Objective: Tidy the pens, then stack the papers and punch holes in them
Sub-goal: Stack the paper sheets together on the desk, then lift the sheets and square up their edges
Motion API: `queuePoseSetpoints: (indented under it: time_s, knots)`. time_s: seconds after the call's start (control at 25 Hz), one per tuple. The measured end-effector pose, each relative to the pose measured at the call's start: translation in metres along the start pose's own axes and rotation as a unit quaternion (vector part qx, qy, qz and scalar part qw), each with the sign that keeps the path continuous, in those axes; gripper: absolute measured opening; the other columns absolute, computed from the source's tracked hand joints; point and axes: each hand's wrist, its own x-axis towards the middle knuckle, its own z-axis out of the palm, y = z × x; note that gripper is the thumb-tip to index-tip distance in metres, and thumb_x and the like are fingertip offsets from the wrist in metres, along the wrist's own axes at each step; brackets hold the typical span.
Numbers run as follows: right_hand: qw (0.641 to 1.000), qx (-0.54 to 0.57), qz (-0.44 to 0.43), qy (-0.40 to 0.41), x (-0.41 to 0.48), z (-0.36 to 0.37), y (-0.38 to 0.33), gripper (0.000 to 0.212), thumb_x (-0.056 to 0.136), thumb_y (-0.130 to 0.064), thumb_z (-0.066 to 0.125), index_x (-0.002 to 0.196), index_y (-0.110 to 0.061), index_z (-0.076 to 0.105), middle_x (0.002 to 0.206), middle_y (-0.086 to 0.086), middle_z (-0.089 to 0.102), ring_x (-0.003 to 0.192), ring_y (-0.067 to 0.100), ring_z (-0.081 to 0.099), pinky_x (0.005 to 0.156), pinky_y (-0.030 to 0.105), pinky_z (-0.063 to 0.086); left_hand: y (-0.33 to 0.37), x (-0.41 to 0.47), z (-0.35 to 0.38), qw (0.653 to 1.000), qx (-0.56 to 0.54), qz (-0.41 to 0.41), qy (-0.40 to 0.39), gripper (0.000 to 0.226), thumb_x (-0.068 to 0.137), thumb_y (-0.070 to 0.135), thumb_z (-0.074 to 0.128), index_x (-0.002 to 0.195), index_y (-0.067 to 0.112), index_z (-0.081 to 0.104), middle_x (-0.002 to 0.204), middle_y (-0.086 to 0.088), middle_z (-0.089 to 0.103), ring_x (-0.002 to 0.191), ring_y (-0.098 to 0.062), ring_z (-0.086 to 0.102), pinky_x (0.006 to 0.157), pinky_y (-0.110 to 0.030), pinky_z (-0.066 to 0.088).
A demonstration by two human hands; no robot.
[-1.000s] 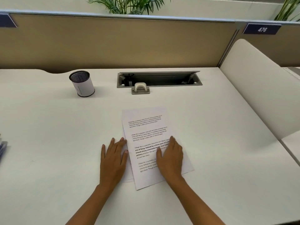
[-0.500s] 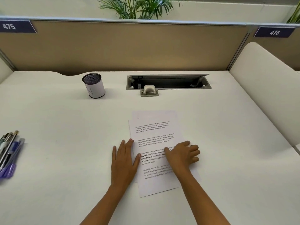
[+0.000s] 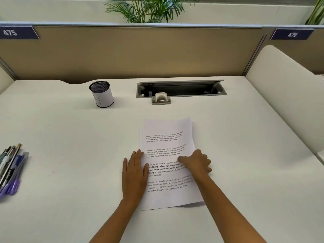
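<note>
Printed papers (image 3: 166, 142) lie in a loose stack in the middle of the white desk (image 3: 70, 137), one sheet peeking out behind the top one. My left hand (image 3: 135, 171) lies flat with fingers together against the stack's left edge. My right hand (image 3: 196, 162) rests on the stack's right edge with fingers curled around it. Several pens (image 3: 10, 171) lie in a bundle at the far left edge of the desk. A mesh pen cup (image 3: 102, 94) with a white paper wrap stands upright at the back left. A small beige hole punch (image 3: 161, 98) sits at the back centre.
An open cable tray (image 3: 180, 88) is sunk into the desk just behind the punch. A tan partition (image 3: 140, 51) closes the back, a cream side panel (image 3: 287, 95) the right. Plants stand behind the partition.
My right hand has slid from flat on the page to its right edge and curled its fingers. The view has swung left, bringing the pens into sight. My left hand stays at the left edge.
</note>
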Motion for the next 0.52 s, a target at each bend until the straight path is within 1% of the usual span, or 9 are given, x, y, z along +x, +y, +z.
queuePoseSetpoints:
  time_s: [0.08, 0.16, 0.2, 0.28, 0.32, 0.36, 0.44, 0.48, 0.52]
  knots:
    - [0.993, 0.095, -0.072, -0.026, 0.001, -0.006, 0.002, 0.048, 0.080, -0.023, 0.067, 0.121, -0.006, 0.048, 0.124, 0.015, 0.054, 0.109, 0.030, 0.053, 0.086, 0.034, 0.045, 0.000, 0.001, -0.001, 1.000, -0.015, -0.010, 0.000, 0.044, 0.096, 0.020, 0.047, 0.139, 0.012, 0.041, 0.146, 0.000, 0.044, 0.139, -0.015, 0.035, 0.121, -0.037, 0.012]
    - [0.974, 0.163, -0.145, -0.065, -0.002, -0.015, 0.004, 0.042, 0.084, -0.013, 0.065, 0.121, -0.006, 0.049, 0.123, 0.014, 0.060, 0.097, 0.023, 0.057, 0.078, 0.027, 0.047, 0.002, 0.003, -0.003, 0.997, -0.064, -0.037, 0.010, 0.043, 0.096, 0.019, 0.048, 0.138, 0.013, 0.041, 0.144, 0.000, 0.046, 0.136, -0.016, 0.039, 0.121, -0.038, 0.017]
    - [0.968, 0.157, -0.180, -0.072, -0.005, -0.021, 0.004, 0.041, 0.084, -0.011, 0.065, 0.123, -0.007, 0.050, 0.124, 0.012, 0.061, 0.094, 0.019, 0.056, 0.076, 0.021, 0.047, 0.004, 0.004, -0.006, 0.992, -0.107, -0.059, 0.018, 0.043, 0.095, 0.019, 0.049, 0.137, 0.012, 0.042, 0.142, -0.001, 0.047, 0.133, -0.018, 0.041, 0.119, -0.040, 0.022]
    - [0.957, 0.115, -0.260, -0.053, -0.013, -0.034, 0.000, 0.042, 0.085, -0.009, 0.067, 0.124, -0.010, 0.054, 0.122, 0.008, 0.064, 0.090, 0.013, 0.054, 0.064, 0.001, 0.042, 0.006, 0.008, -0.014, 0.973, -0.204, -0.103, 0.029, 0.046, 0.094, 0.020, 0.052, 0.138, 0.014, 0.040, 0.141, -0.004, 0.047, 0.130, -0.020, 0.045, 0.113, -0.039, 0.033]
    - [0.949, 0.097, -0.298, -0.033, -0.018, -0.042, -0.004, 0.040, 0.085, -0.010, 0.068, 0.123, -0.013, 0.057, 0.119, 0.006, 0.066, 0.089, 0.013, 0.057, 0.062, -0.001, 0.042, 0.007, 0.011, -0.018, 0.964, -0.238, -0.117, 0.030, 0.048, 0.094, 0.022, 0.054, 0.139, 0.015, 0.038, 0.142, -0.003, 0.046, 0.128, -0.020, 0.047, 0.109, -0.035, 0.037]
    - [0.940, 0.083, -0.329, -0.014, -0.023, -0.050, -0.009, 0.037, 0.085, -0.012, 0.068, 0.121, -0.016, 0.060, 0.116, 0.005, 0.068, 0.089, 0.015, 0.061, 0.068, 0.003, 0.047, 0.006, 0.014, -0.023, 0.956, -0.260, -0.132, 0.029, 0.051, 0.093, 0.024, 0.055, 0.140, 0.016, 0.036, 0.143, -0.003, 0.044, 0.127, -0.019, 0.048, 0.105, -0.031, 0.039]
    - [0.923, 0.071, -0.377, 0.021, -0.033, -0.071, -0.021, 0.025, 0.085, -0.016, 0.068, 0.110, -0.020, 0.065, 0.105, 0.002, 0.072, 0.087, 0.020, 0.067, 0.075, 0.022, 0.055, 0.008, 0.023, -0.034, 0.935, -0.310, -0.170, 0.012, 0.055, 0.094, 0.031, 0.054, 0.143, 0.020, 0.032, 0.147, -0.001, 0.041, 0.128, -0.020, 0.049, 0.101, -0.031, 0.039]
    - [0.912, 0.075, -0.401, 0.031, -0.037, -0.081, -0.026, 0.018, 0.086, -0.017, 0.068, 0.103, -0.021, 0.066, 0.098, -0.001, 0.072, 0.082, 0.019, 0.068, 0.073, 0.025, 0.055, 0.010, 0.029, -0.040, 0.918, -0.348, -0.189, -0.005, 0.057, 0.093, 0.037, 0.052, 0.144, 0.023, 0.030, 0.149, 0.001, 0.040, 0.129, -0.021, 0.049, 0.102, -0.033, 0.039]
    - [0.898, 0.084, -0.430, 0.039, -0.040, -0.092, -0.031, 0.012, 0.087, -0.017, 0.067, 0.098, -0.021, 0.066, 0.093, -0.004, 0.071, 0.077, 0.014, 0.066, 0.070, 0.022, 0.053, 0.015, 0.035, -0.047, 0.897, -0.394, -0.199, -0.023, 0.058, 0.092, 0.043, 0.049, 0.144, 0.026, 0.030, 0.149, 0.001, 0.041, 0.129, -0.023, 0.049, 0.104, -0.036, 0.040]
